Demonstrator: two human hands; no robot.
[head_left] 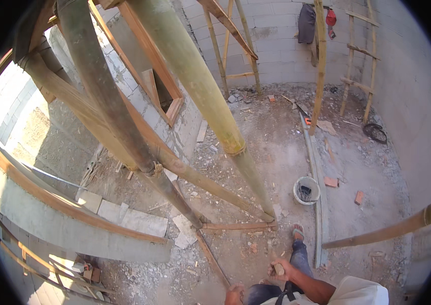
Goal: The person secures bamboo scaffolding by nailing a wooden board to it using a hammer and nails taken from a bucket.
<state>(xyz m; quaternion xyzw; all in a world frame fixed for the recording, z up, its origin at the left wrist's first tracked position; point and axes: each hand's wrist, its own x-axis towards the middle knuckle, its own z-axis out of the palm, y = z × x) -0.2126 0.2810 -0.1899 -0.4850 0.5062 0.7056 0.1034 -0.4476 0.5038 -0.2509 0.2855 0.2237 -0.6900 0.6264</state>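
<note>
At the lower edge, my right hand (pixel 288 272) is closed around a short tan wooden piece (pixel 278 269). Only its blunt end shows, so I cannot tell whether it is a tool handle. My left hand (pixel 234 295) is closed at the near end of a thin wooden batten (pixel 213 256). That batten runs along the ground toward the feet of the bamboo poles. A thick greenish bamboo pole (pixel 203 96) and a darker bamboo pole (pixel 104 91) lean down to a short wooden crosspiece (pixel 238 225) on the ground.
A bucket (pixel 306 190) with dark contents stands beside a long grey beam (pixel 319 223). A saw (pixel 304 117) with an orange handle rests farther back. Broken bricks (pixel 331 181) and rubble litter the floor. A bamboo ladder (pixel 359 61) leans on the wall; another bamboo pole (pixel 388 229) slants in from the right.
</note>
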